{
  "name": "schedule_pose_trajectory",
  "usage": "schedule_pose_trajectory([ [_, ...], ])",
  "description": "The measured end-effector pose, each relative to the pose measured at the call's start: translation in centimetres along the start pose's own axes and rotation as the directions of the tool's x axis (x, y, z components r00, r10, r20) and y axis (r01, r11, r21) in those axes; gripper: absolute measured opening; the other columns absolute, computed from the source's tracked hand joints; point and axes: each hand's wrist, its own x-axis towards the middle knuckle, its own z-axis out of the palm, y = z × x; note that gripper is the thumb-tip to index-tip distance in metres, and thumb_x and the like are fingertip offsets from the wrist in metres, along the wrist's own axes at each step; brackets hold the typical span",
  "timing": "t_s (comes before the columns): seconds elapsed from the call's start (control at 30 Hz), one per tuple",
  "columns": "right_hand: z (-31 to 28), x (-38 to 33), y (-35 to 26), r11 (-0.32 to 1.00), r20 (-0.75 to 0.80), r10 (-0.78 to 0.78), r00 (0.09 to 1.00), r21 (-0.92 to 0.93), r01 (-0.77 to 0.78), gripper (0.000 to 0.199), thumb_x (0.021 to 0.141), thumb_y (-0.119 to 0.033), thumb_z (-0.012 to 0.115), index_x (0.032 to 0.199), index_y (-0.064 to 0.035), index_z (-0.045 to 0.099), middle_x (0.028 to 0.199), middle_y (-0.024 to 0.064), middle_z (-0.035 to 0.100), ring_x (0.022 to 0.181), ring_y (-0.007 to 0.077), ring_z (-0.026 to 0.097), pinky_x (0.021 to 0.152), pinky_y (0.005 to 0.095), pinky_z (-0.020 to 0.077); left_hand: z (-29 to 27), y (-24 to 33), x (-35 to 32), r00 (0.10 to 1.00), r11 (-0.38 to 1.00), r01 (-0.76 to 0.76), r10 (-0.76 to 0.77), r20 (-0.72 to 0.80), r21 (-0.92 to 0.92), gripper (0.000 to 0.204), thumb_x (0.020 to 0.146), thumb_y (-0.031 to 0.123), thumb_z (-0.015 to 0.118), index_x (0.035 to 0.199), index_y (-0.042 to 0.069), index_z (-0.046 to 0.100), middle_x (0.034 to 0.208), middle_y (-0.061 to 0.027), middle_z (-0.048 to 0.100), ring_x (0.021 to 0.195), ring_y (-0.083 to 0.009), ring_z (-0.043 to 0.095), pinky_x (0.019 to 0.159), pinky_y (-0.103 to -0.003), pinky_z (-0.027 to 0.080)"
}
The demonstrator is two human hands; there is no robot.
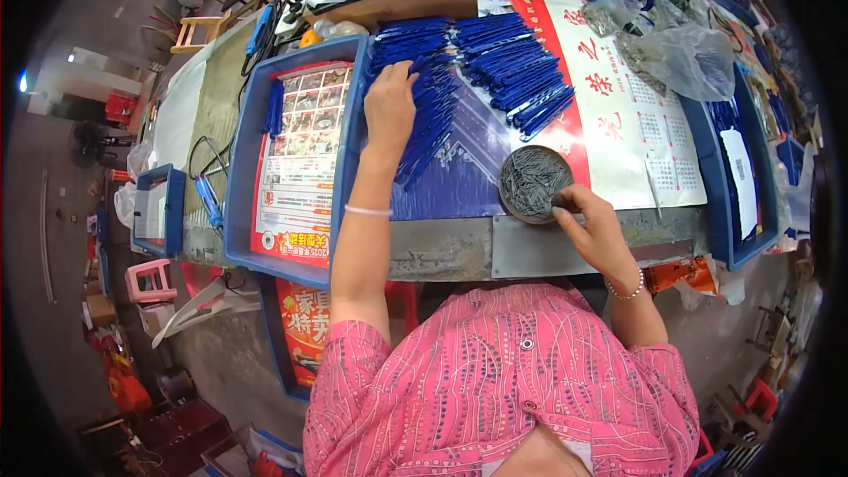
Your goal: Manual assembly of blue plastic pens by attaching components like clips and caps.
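Observation:
My left hand (pixel 390 106) lies over the left pile of slender blue strips (pixel 428 110), its fingers bent closed against them; what they grip is hidden. A second bundle of blue strips (pixel 517 71) is fanned out to the right of that pile. Near the table's front edge stands a round tin (pixel 503 191) full of small dark grey pins (pixel 535 178). At the tin's right rim my right hand (pixel 590 223) has thumb and forefinger drawn together; anything between them is too small to make out.
A blue tray (pixel 234 203) with a printed sheet and several blue strips sits left. Another blue tray (pixel 723 212) stands at the right edge. Under the strips lies a red and white poster (pixel 627 124). Clear plastic bags (pixel 698 62) and a wooden-edged shelf (pixel 406 4) are behind.

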Motion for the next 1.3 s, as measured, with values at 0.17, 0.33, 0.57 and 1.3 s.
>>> schedule_pose_trajectory([
  [0.17,-0.2,0.6,1.3,0.947,-0.044,-0.086,0.995,-0.312,0.068,0.019,0.08,-0.004,0.061,0.098,0.0,0.054,0.089,0.0152,0.056,0.083,0.0304,0.055,0.074,0.0375,0.0427,2.5,-3.0,0.1,0.997,0.959,-0.079,0.071,0.04,0.272,0.007,0.084,0.007,0.056,0.089,0.004,0.06,0.079,-0.0137,0.059,0.077,-0.0331,0.058,0.066,-0.043,0.046],
  [0.33,0.3,2.3,2.5,0.873,-0.018,-0.102,0.995,-0.48,0.081,0.023,0.078,-0.006,0.062,0.099,-0.002,0.055,0.094,0.0142,0.054,0.09,0.0314,0.052,0.079,0.0402,0.0388,2.8,-3.8,-0.8,0.988,0.939,-0.074,0.023,0.154,0.336,0.016,0.083,0.007,0.059,0.097,0.003,0.064,0.088,-0.0132,0.06,0.086,-0.0315,0.058,0.074,-0.041,0.047],
  [0.57,1.6,4.1,2.9,0.783,0.091,-0.114,0.989,-0.605,0.145,0.021,0.077,-0.009,0.062,0.096,-0.004,0.057,0.092,0.0128,0.054,0.089,0.0296,0.052,0.078,0.039,0.0384,2.8,-4.0,-0.9,0.985,0.938,-0.081,0.024,0.17,0.336,0.019,0.083,0.006,0.058,0.101,0.004,0.065,0.092,-0.012,0.06,0.089,-0.0308,0.057,0.076,-0.04,0.048],
  [1.3,0.1,3.2,0.7,0.818,0.181,0.131,0.975,0.536,-0.21,0.024,0.085,-0.003,0.063,0.109,0.0019,0.059,0.095,0.0036,0.063,0.086,0.0102,0.059,0.077,0.0259,0.0496,-4.4,13.2,-13.1,0.712,0.27,0.702,-0.229,0.664,-0.66,0.026,0.098,0.022,0.047,0.114,0.001,0.05,0.078,-0.0012,0.059,0.056,-0.0006,0.042,0.05,-0.015,0.032],
])
